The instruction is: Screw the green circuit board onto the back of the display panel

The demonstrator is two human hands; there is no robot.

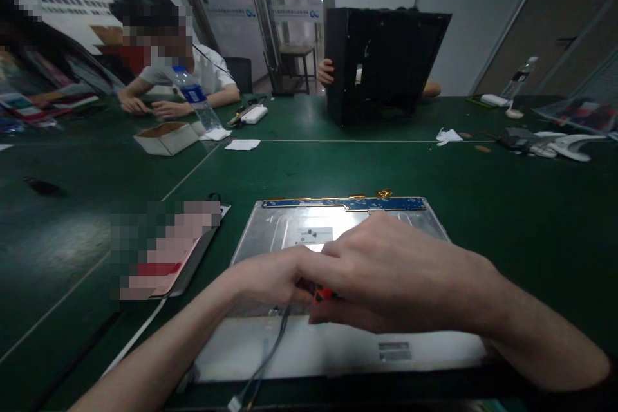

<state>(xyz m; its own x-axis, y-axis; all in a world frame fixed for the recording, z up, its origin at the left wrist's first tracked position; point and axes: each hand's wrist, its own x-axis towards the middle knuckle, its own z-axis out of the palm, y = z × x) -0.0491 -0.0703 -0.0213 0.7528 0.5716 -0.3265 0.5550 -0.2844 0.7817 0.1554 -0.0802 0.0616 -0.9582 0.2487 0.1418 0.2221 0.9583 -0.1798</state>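
Note:
A silver metal panel [270, 225] lies flat in front of me, with a blue circuit strip [318, 204] along its far edge. My left hand [275, 273] and my right hand [386, 270] meet above its middle, fingers curled together around a small red and black thing [322, 294]. The right hand covers much of it, so its shape is hidden. Dark wires [279, 335] run from beneath the hands toward the near edge and end in a white connector [235, 403]. A whitish band [347, 354] forms the panel's near part.
A phone [178, 257] with a white cable lies left of the panel. Farther back are a small open box [167, 140], a water bottle [196, 100], paper [242, 144] and a black cabinet-like box [386, 67] with a person's hand on it. Another person sits at the left.

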